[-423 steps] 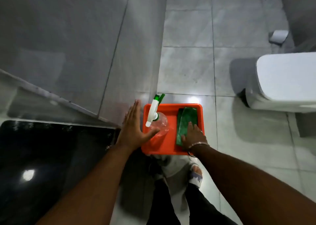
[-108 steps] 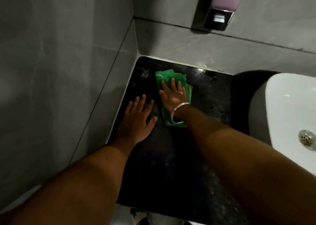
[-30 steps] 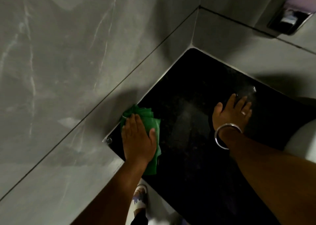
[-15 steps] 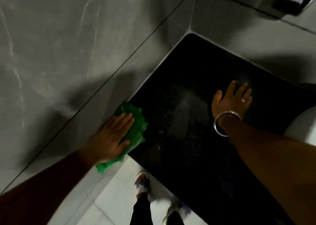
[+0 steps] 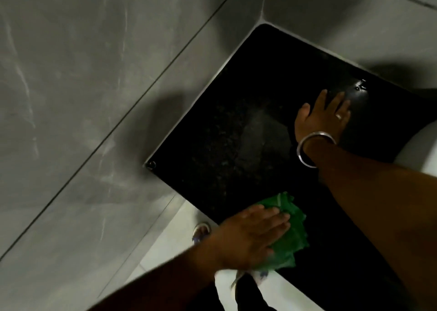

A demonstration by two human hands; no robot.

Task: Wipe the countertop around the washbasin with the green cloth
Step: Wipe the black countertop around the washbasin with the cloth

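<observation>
Head view shows the left hand [image 5: 254, 234] flat and spread, palm down on the green cloth [image 5: 287, 235], pressing it onto the black countertop [image 5: 236, 133] at its near edge, low and centre in the frame. It presses the cloth without gripping it; green folds stick out past the fingertips to the right and above. The right hand [image 5: 324, 117] lies open and flat on the stone in the upper right, holding nothing, a bracelet [image 5: 312, 147] on its wrist, well apart from the cloth. A sliver of the white washbasin [image 5: 423, 152] shows at the right edge. The unwiped stretch likely runs from the cloth up and left toward the wall corner and right toward the basin, so the left hand is the one placed to sweep it.
</observation>
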